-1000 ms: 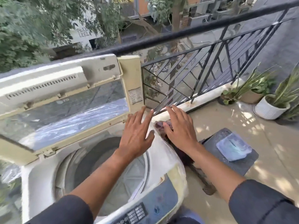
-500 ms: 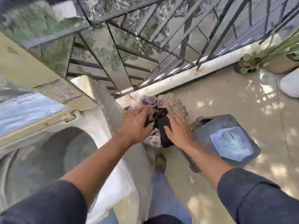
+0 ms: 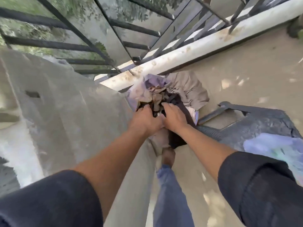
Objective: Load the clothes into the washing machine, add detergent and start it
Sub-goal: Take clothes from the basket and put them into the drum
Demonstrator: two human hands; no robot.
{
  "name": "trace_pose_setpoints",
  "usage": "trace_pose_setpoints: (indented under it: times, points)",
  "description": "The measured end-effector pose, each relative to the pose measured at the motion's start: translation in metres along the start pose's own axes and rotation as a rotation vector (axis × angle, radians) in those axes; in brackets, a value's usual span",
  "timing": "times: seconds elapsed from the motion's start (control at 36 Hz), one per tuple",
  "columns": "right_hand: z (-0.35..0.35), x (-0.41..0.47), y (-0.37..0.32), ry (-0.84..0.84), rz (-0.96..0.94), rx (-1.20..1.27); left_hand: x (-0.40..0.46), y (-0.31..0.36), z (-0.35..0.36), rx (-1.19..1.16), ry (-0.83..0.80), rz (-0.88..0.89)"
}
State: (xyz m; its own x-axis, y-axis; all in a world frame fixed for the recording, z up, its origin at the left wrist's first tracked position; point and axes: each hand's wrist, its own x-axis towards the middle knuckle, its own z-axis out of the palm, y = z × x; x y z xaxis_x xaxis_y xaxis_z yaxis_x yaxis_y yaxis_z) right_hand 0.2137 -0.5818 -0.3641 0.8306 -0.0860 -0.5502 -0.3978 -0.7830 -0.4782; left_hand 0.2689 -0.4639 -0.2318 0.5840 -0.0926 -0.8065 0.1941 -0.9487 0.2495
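A heap of clothes (image 3: 188, 90), beige, lilac and black, lies on the balcony floor beside the washing machine (image 3: 68, 115), whose grey side fills the left of the head view. My left hand (image 3: 145, 120) digs into the near left of the heap with fingers curled into the fabric. My right hand (image 3: 174, 117) grips the black garment close beside it. Both hands touch each other at the thumbs. The machine's drum and lid are out of view.
A black metal railing (image 3: 114, 45) on a pale kerb (image 3: 188, 53) runs behind the heap. A dark plastic stool (image 3: 255, 123) with a light blue pouch (image 3: 275, 149) on it stands at the right. My bare foot (image 3: 168, 157) and jeans leg are below the heap.
I have leaned further down and to the right over the heap. Both hands have sunk into the clothes and closed on the fabric, moving closer together.
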Motion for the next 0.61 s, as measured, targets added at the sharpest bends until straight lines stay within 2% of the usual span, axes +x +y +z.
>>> trace_pose_setpoints:
  times: [0.14, 0.33, 0.61]
  points:
    - [0.018, 0.055, 0.003, 0.027, 0.094, 0.183, 0.036, -0.006, 0.015, 0.028, -0.027, -0.052]
    - [0.034, 0.101, 0.011, 0.079, 0.183, 0.284, 0.052, -0.014, 0.028, 0.177, -0.025, 0.010]
    - [0.012, 0.077, -0.006, 0.182, 0.190, 0.255, 0.035, -0.029, 0.017, -0.005, -0.058, -0.133]
